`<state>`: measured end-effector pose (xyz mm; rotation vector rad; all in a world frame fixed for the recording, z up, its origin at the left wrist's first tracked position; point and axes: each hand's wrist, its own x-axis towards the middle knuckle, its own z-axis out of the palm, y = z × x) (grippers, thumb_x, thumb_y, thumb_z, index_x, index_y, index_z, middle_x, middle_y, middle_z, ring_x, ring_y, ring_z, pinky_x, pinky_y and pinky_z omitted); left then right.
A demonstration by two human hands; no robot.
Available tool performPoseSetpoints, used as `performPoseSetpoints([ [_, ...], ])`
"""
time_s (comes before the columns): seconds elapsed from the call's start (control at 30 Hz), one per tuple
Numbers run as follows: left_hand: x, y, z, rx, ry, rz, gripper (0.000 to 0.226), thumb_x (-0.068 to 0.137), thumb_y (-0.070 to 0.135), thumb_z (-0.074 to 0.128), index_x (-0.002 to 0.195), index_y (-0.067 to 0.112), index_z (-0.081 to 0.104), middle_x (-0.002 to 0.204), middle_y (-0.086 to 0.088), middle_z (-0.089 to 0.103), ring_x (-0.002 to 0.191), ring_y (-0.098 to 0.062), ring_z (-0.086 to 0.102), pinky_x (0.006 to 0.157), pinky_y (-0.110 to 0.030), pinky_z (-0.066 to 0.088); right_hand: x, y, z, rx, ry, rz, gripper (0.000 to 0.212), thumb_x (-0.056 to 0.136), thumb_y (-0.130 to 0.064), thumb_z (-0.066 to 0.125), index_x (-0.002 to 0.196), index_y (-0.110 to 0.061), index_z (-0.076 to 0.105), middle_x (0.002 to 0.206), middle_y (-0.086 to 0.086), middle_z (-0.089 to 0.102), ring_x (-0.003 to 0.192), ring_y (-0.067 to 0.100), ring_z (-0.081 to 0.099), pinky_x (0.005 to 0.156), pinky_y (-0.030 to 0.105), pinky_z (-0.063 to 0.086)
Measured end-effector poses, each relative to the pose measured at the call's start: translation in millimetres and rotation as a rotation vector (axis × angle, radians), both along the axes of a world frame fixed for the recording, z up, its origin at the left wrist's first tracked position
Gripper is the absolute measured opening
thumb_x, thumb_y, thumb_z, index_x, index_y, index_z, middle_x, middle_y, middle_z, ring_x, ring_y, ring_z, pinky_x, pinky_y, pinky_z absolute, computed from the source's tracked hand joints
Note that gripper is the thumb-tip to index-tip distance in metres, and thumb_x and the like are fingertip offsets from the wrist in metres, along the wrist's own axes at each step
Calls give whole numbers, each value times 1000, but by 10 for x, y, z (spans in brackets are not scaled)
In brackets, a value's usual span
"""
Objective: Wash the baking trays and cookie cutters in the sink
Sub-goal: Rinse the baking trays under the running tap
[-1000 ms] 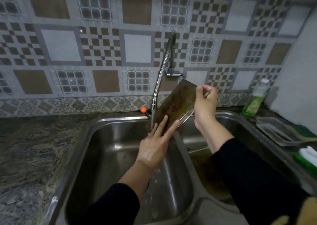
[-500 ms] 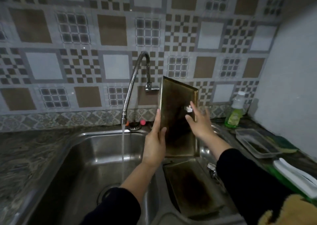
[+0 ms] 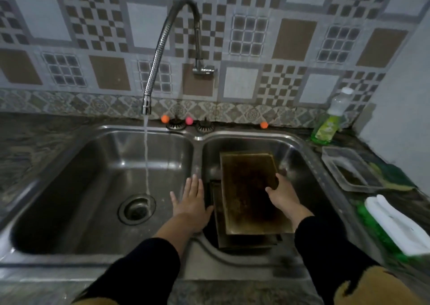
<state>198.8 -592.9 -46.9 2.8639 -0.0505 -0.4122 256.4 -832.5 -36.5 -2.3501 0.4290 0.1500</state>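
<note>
Sink, right hand gripping tray

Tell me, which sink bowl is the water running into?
The left bowl: the stream falls there, while the right bowl holds the trays.

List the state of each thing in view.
Faucet: running into the left basin.
Top baking tray: stacked on other trays in the right basin.
Right hand: gripping the top tray's edge.
Left hand: open, empty.
Dish soap bottle: upright, capped.
</note>
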Motion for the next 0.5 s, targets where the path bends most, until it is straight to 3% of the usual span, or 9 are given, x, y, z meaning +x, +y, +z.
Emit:
performPoseSetpoints([
  [0.13, -53, -35, -99, 127, -122, 10, 73, 100, 45, 27, 152, 13, -12, 158, -3, -24, 145, -19, -22, 117, -54, -9, 44, -44, -391, -121, 153, 54, 69, 93, -25, 57, 151, -19, 19, 157, 6, 22, 141, 27, 29, 112, 41, 31],
  [0.33, -53, -51, -122, 120, -140, 31, 77, 97, 52, 27, 152, 14, -12, 158, -1, -23, 145, -17, -23, 118, -52, -9, 147, 58, -720, -148, 240, 74, 76, 90, -29, 62, 151, -21, 18, 154, 7, 26, 139, 35, 26, 112, 43, 30],
  [0.5, -58, -45, -134, 88, -145, 46, 79, 96, 54, 29, 152, 17, -12, 158, 1, -23, 145, -16, -23, 118, -51, -10, 152, 82, -800, -164, 309, 149, 78, 89, -32, 61, 151, -26, 14, 159, 1, 11, 143, 35, 13, 115, 51, 20],
])
